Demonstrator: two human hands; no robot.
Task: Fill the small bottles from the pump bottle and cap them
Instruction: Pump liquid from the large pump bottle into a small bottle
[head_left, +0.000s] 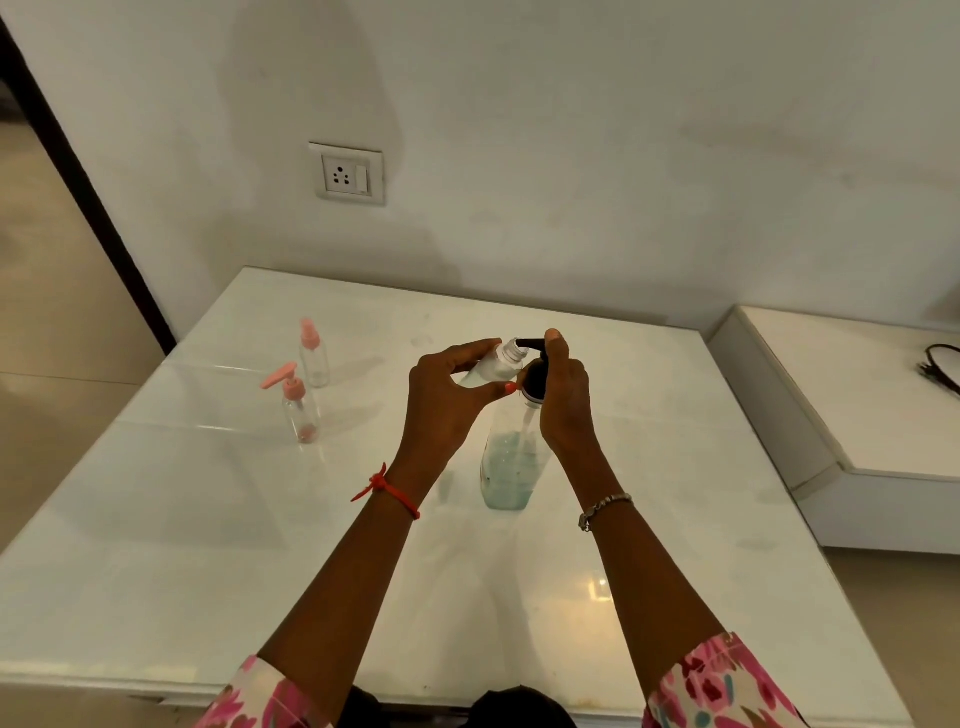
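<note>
My left hand (441, 400) grips the small clear uncapped bottle (496, 366), tilted towards the black spout (530, 343); my right hand (566, 395) clasps the pump head of the tall clear pump bottle (511, 467) standing on the white desk (208, 519); I should hold the mouth under the spout and press slowly.

Pump bottle (506, 467): no legible text is found.
Small bottles (301, 415): no markings are read.
Wall socket (347, 174): no lettering is made out.
</note>
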